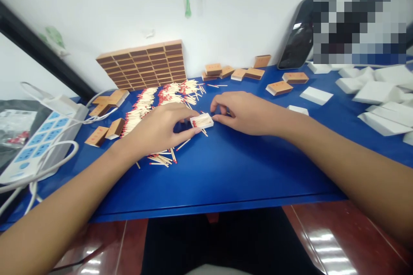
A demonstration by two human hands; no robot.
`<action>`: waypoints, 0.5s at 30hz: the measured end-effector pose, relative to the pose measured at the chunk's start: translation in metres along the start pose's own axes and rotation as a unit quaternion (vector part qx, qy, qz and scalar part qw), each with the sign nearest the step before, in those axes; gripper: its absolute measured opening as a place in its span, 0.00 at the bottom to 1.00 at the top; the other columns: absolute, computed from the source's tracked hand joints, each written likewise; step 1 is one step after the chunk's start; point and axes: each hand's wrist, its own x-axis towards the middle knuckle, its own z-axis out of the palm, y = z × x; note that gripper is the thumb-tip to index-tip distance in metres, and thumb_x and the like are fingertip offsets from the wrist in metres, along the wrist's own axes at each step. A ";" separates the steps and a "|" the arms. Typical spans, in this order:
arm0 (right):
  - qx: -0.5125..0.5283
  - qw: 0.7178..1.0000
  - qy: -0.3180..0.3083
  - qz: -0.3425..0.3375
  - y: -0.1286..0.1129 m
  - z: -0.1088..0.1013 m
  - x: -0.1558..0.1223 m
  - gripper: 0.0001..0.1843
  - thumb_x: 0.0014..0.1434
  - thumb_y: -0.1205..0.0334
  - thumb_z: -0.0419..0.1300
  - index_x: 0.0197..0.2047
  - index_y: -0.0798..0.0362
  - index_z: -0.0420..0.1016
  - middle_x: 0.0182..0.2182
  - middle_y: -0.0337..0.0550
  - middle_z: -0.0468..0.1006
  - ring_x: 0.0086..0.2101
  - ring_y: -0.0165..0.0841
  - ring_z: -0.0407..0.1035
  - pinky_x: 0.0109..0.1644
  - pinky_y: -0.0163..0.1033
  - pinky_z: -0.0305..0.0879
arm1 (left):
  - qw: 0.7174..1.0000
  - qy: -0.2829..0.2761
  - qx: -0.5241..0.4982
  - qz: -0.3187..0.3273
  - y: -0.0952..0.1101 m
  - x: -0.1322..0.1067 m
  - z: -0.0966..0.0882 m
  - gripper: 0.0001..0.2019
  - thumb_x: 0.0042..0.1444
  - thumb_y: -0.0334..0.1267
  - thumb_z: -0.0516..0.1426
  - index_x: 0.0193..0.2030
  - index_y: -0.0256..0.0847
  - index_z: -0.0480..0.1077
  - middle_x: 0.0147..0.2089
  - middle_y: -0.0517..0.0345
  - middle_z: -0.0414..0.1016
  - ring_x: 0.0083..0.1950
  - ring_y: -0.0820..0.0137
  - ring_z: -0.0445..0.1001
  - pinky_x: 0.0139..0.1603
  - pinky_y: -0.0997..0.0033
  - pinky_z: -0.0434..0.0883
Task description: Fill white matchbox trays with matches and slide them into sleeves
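My left hand (164,126) grips the left end of a small white matchbox tray (207,123) between thumb and fingers. Several red-tipped matches (200,121) lie inside the tray. Just right of the tray's other end is my right hand (240,111), its fingers curled and thumb apart from them, with nothing visible between them. Loose matches (161,159) are scattered below and beside my left hand. Behind it, larger heaps of matches (172,92) spread over the blue table, partly covered by the hand.
Stacked matchboxes (145,66) stand against the wall. More matchboxes (279,88) lie at the back and right. White trays (380,90) are piled far right, near a leaning black phone-like object (297,36). A power strip (41,137) with white cables sits on the left.
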 end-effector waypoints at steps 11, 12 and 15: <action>-0.045 0.996 -0.075 0.022 -0.009 -0.018 -0.018 0.17 0.69 0.49 0.61 0.57 0.45 0.78 0.36 0.44 0.82 0.32 0.41 0.74 0.36 0.43 0.59 | 0.995 -0.071 0.076 0.001 -0.006 0.001 -0.009 0.19 0.73 0.51 0.57 0.54 0.37 0.79 0.48 0.46 0.78 0.50 0.56 0.77 0.53 0.57 0.73; -0.045 0.996 -0.079 0.017 -0.008 -0.018 -0.020 0.17 0.69 0.48 0.61 0.56 0.45 0.79 0.36 0.44 0.83 0.32 0.41 0.74 0.35 0.44 0.59 | 0.994 -0.077 0.082 0.001 -0.006 0.001 -0.010 0.19 0.72 0.52 0.57 0.51 0.36 0.79 0.48 0.45 0.78 0.50 0.55 0.77 0.53 0.56 0.73; -0.049 0.995 -0.087 0.008 -0.006 -0.021 -0.025 0.16 0.69 0.46 0.61 0.53 0.44 0.80 0.35 0.44 0.84 0.31 0.41 0.74 0.36 0.44 0.58 | 0.993 -0.083 0.079 -0.006 -0.006 0.002 -0.011 0.20 0.72 0.54 0.56 0.48 0.38 0.79 0.49 0.45 0.77 0.52 0.54 0.76 0.56 0.53 0.73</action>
